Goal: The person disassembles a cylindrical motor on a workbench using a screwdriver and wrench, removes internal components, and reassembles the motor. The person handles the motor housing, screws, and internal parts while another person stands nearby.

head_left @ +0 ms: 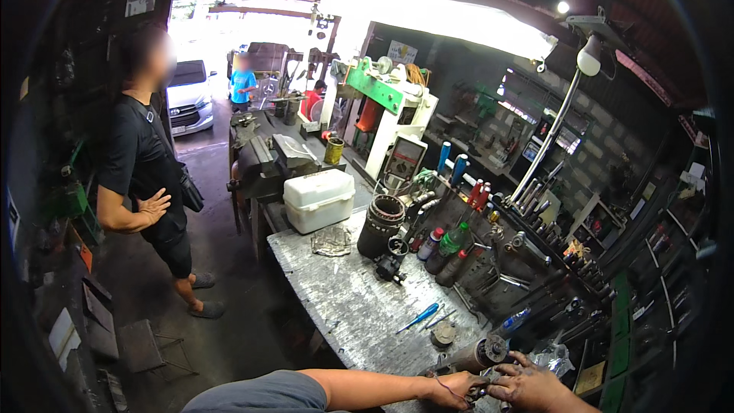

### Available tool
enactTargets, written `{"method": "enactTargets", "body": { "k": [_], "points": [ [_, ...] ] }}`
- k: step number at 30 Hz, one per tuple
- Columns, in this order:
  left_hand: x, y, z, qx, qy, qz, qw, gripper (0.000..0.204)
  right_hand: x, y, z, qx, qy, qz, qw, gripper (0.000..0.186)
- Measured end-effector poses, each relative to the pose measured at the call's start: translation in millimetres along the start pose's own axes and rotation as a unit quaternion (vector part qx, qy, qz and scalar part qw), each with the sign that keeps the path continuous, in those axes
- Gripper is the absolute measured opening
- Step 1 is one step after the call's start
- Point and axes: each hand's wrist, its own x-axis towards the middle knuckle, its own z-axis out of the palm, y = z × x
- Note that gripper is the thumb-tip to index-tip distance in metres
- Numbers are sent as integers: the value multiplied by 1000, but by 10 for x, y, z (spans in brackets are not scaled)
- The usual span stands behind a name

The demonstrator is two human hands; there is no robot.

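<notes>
My left hand is closed at the near edge of the metal workbench, its fingers curled round a small dark metal piece I cannot make out. Against it is my right hand, grease-stained, with fingers bent onto the same small piece. Just beyond both hands lies a metal cylindrical motor part with a round, dark end. A short round metal piece stands past it. Near that are a blue-handled screwdriver and a thin rod.
A black cylindrical housing and a white plastic box stand farther along the bench. Bottles and a tool rack line its right side. A person in black stands to the left; a stool is nearer.
</notes>
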Motion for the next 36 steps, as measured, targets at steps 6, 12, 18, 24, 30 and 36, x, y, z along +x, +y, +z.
{"method": "enactTargets", "body": {
  "k": [6,12,18,24,30,36],
  "points": [
    [-27,89,-34,-34,-13,-23,999,69,-67,-903,800,187,276,310,890,35],
    [16,3,0,-47,-13,34,998,76,317,-666,1800,701,635,201,255,45],
    [-21,3,-4,-88,-13,-19,996,74,171,-307,898,663,252,384,591,29],
    [-24,58,-34,-63,-2,12,998,71,11,-41,120,13,85,52,995,35],
    [-28,19,29,-3,12,-33,999,69,32,-650,693,19,298,226,927,30],
    [1,-44,28,-53,-11,25,998,85,350,-647,1384,772,572,86,262,37]
  ]
}}
